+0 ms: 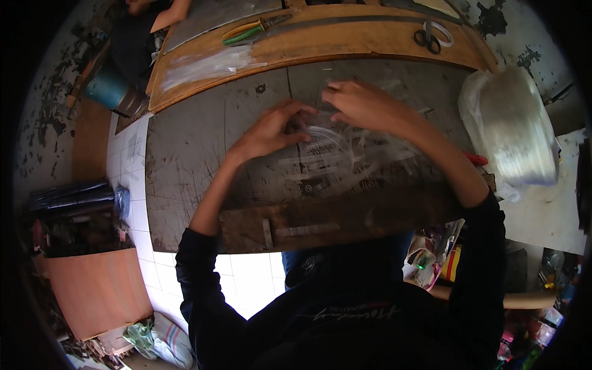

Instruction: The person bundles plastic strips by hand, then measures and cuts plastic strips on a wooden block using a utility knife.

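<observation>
Over the dark, scratched worktop (191,148) my left hand (266,131) is curled, its fingers bent toward the thumb. A clear plastic strip (336,137) arcs to the right from those fingertips, seemingly pinched there. My right hand (361,106) is just to the right and a little farther off, slightly blurred. Its fingers are bent inward, and whatever they hold is too faint to make out. Several more clear strips (376,154) lie loosely on the worktop under and beside my hands.
A wooden board along the far side bears a pile of clear strips (206,66), green-handled pliers (245,33), black-handled scissors (427,40) and a white tape ring (441,33). At right stands a large clear plastic roll (515,126), near a red object (476,158). Someone sits far left.
</observation>
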`<state>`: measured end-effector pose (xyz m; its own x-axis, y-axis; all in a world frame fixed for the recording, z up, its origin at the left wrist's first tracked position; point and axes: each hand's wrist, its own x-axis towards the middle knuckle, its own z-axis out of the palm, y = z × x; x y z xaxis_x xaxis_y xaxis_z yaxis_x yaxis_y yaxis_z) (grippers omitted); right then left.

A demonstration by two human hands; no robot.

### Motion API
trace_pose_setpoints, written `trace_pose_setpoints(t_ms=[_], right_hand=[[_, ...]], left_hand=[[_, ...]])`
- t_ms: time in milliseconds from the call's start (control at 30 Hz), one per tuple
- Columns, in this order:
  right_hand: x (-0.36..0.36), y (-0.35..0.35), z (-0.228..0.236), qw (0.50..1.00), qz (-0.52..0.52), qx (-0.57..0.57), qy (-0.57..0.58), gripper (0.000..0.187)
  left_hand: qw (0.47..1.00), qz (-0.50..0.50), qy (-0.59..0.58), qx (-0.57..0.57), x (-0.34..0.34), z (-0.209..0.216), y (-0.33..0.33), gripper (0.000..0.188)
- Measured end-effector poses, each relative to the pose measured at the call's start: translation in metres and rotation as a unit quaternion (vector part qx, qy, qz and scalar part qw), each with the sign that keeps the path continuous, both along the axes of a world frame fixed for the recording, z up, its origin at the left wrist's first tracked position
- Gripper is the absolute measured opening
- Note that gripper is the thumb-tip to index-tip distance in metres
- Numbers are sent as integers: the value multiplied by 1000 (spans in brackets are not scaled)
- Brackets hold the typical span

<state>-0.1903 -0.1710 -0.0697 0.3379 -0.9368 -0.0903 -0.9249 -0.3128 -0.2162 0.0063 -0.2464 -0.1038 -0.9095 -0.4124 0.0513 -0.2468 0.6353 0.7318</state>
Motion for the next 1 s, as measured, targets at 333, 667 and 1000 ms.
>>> trace_pose_setpoints(t_ms=[333, 667, 1000], right_hand=[[-7, -2, -31, 990, 45, -70, -109, 19], [-8, -7, -25, 963, 27, -34, -265, 13], [11, -2, -32, 952, -35, -27, -303, 20]], left_hand=[[968, 39, 119, 217, 10, -20, -12, 25], [970, 53, 132, 195, 11, -24, -19, 24], [961, 59, 167, 212, 8, -18, -14, 23]])
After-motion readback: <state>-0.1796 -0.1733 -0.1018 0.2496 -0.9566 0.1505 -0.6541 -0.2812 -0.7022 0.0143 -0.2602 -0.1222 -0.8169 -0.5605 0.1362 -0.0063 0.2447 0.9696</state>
